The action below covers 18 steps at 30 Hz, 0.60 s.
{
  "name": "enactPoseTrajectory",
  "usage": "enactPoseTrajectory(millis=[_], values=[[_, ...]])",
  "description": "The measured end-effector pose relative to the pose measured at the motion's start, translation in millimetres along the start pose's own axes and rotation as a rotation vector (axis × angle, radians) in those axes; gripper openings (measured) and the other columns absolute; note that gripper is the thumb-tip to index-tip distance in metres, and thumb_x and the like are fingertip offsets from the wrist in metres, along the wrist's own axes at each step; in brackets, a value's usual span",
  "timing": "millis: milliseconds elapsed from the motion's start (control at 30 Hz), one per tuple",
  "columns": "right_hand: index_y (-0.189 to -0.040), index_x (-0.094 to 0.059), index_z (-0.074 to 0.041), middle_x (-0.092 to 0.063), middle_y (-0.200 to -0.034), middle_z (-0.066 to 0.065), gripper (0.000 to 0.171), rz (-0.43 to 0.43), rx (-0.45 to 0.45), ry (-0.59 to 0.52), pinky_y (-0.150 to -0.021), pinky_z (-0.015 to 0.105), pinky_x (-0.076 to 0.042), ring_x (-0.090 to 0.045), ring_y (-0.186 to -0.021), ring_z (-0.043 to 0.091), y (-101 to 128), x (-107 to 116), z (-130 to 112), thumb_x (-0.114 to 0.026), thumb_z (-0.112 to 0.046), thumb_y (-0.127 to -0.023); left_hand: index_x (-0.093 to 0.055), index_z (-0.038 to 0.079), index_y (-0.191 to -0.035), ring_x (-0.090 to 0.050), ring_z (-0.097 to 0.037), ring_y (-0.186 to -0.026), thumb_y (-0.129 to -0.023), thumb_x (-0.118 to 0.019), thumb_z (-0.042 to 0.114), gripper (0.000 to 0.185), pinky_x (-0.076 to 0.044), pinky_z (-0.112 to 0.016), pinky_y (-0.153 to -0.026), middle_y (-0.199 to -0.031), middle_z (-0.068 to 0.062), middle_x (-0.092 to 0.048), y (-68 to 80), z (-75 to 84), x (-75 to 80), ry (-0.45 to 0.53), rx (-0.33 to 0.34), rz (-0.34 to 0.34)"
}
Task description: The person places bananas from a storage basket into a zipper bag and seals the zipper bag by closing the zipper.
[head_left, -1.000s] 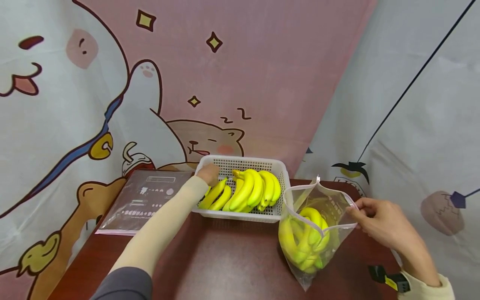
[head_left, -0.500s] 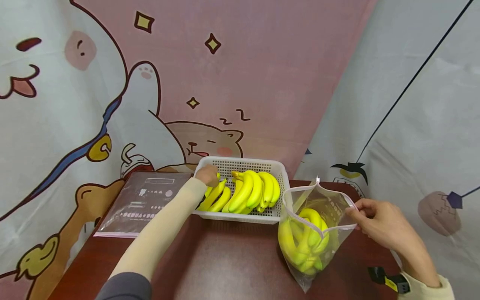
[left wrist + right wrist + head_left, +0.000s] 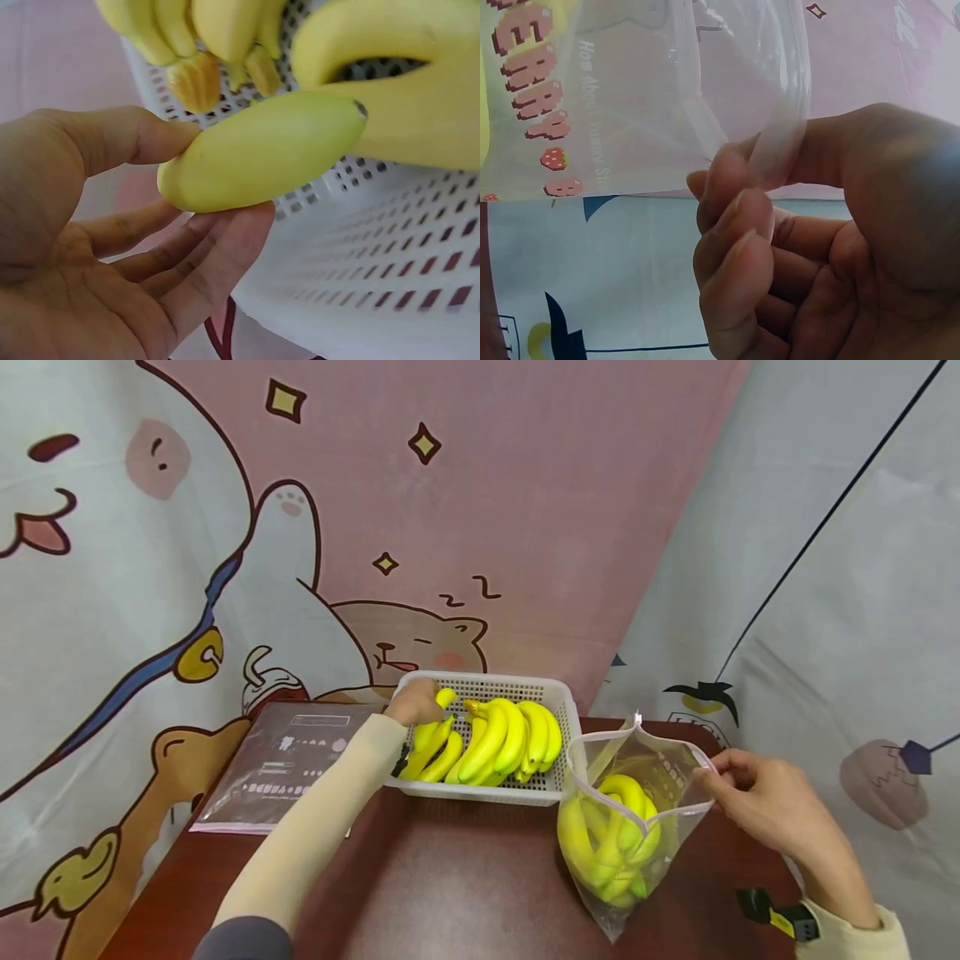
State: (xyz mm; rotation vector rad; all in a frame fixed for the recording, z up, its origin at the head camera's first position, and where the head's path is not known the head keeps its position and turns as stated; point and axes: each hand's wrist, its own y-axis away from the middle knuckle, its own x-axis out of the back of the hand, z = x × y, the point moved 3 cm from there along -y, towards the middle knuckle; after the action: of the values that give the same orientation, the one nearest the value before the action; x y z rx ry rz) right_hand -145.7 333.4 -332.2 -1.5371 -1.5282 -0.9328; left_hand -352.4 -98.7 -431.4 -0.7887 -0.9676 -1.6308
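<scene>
The left hand (image 3: 415,702) pinches one banana (image 3: 262,154) between thumb and fingertips, at the ten o'clock corner of the basket (image 3: 480,795), over its mesh. In the left wrist view that banana's dark tip points to two o'clock, where it overlaps more fruit behind it; whether they touch, I cannot tell. Stem ends show at eleven o'clock.

Inside the basket, a large bunch (image 3: 487,747) fills the middle and the three o'clock side, and a small pair (image 3: 441,756) lies just beside it at nine o'clock, below the left hand. The hand hides part of that corner.

The bag (image 3: 672,835) stands at four o'clock from the basket, overlapping the basket's corner in the head view, with several bananas (image 3: 611,852) inside. The right hand (image 3: 772,802) has thumb and forefinger clamped on its rim at three o'clock, the other fingers curled. The mouth is parted, though the near rim sags in a fold across the fruit; the slider (image 3: 637,718) sits at twelve o'clock.

A flat bag (image 3: 288,760), printed, lies at nine o'clock from the basket, its near right part covered by the left sleeve (image 3: 322,818), which slants in from seven o'clock across the table (image 3: 480,877). A black device (image 3: 783,922) is on the right wrist. A cartoon backdrop (image 3: 525,527) hangs behind everything.
</scene>
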Motion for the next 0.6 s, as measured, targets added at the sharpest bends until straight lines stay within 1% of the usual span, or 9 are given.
enactPoseTrajectory(millis=[33,100,167,233,333,367,467,567,600], values=[[-0.103,-0.068,-0.011,-0.062,-0.070,-0.002,0.035,0.020,0.011,0.007,-0.052,0.027,-0.034,-0.048,-0.057,0.008,-1,0,1,-0.064,-0.045,-0.099,-0.059,0.001,-0.139,-0.062,-0.028,-0.102,-0.090,-0.072,0.016,0.052,-0.055,-0.038,-0.087,-0.130,-0.017,-0.065,1.4,1.4,1.0,0.014,-0.008,0.008],[-0.104,-0.068,-0.010,-0.062,-0.073,-0.001,0.033,0.064,0.033,0.020,-0.053,0.026,-0.034,-0.047,-0.059,0.006,-1,0,2,-0.067,-0.043,-0.098,-0.055,0.001,-0.143,-0.062,-0.030,-0.113,-0.090,-0.072,0.015,0.057,-0.056,-0.042,-0.095,-0.139,-0.018,-0.061,4.0,4.2,3.0,0.047,-0.018,0.013],[-0.104,-0.069,-0.011,-0.064,-0.077,-0.001,0.031,0.097,0.046,0.029,-0.054,0.025,-0.034,-0.048,-0.061,0.004,-3,0,3,-0.069,-0.041,-0.097,-0.053,0.002,-0.145,-0.062,-0.032,-0.121,-0.090,-0.072,0.015,0.060,-0.055,-0.045,-0.098,-0.144,-0.018,-0.059,6.8,7.3,4.7,0.071,-0.033,0.016],[-0.104,-0.069,-0.011,-0.065,-0.078,-0.002,0.030,0.106,0.048,0.034,-0.055,0.025,-0.035,-0.048,-0.062,0.004,-3,0,4,-0.069,-0.040,-0.097,-0.051,0.003,-0.148,-0.060,-0.031,-0.125,-0.090,-0.073,0.016,0.063,-0.055,-0.045,-0.099,-0.148,-0.017,-0.056,10.2,10.7,6.4,0.089,-0.048,0.021],[-0.104,-0.069,-0.010,-0.065,-0.075,-0.001,0.032,0.090,0.043,0.029,-0.052,0.026,-0.035,-0.049,-0.058,0.005,-4,1,4,-0.067,-0.042,-0.098,-0.052,0.004,-0.148,-0.062,-0.028,-0.118,-0.089,-0.073,0.016,0.063,-0.056,-0.041,-0.094,-0.146,-0.016,-0.058,15.8,17.0,8.1,0.103,-0.073,0.038],[-0.105,-0.069,-0.010,-0.064,-0.073,-0.001,0.034,0.081,0.037,0.027,-0.051,0.026,-0.035,-0.049,-0.057,0.006,-4,1,4,-0.066,-0.043,-0.099,-0.052,0.005,-0.148,-0.063,-0.027,-0.109,-0.089,-0.074,0.016,0.064,-0.057,-0.039,-0.089,-0.143,-0.016,-0.060,18.1,19.2,8.5,0.114,-0.076,0.043],[-0.105,-0.069,-0.008,-0.061,-0.068,-0.002,0.038,0.064,0.028,0.018,-0.048,0.027,-0.034,-0.048,-0.053,0.008,-5,2,3,-0.063,-0.046,-0.100,-0.053,0.006,-0.147,-0.063,-0.023,-0.096,-0.088,-0.075,0.016,0.064,-0.055,-0.033,-0.078,-0.136,-0.015,-0.065,24.7,26.5,9.3,0.139,-0.093,0.058],[-0.104,-0.069,-0.008,-0.058,-0.066,-0.002,0.041,0.057,0.022,0.018,-0.048,0.028,-0.033,-0.045,-0.052,0.009,-6,2,3,-0.061,-0.048,-0.101,-0.052,0.008,-0.148,-0.066,-0.024,-0.097,-0.089,-0.075,0.016,0.063,-0.057,-0.034,-0.078,-0.134,-0.015,-0.066,31.6,32.3,10.4,0.177,-0.106,0.059],[-0.104,-0.069,-0.008,-0.058,-0.066,-0.002,0.040,0.060,0.025,0.020,-0.048,0.027,-0.033,-0.045,-0.052,0.009,-6,2,3,-0.061,-0.047,-0.101,-0.052,0.009,-0.148,-0.066,-0.024,-0.103,-0.089,-0.074,0.017,0.063,-0.058,-0.035,-0.082,-0.135,-0.014,-0.065,33.6,34.1,10.7,0.186,-0.116,0.061]])
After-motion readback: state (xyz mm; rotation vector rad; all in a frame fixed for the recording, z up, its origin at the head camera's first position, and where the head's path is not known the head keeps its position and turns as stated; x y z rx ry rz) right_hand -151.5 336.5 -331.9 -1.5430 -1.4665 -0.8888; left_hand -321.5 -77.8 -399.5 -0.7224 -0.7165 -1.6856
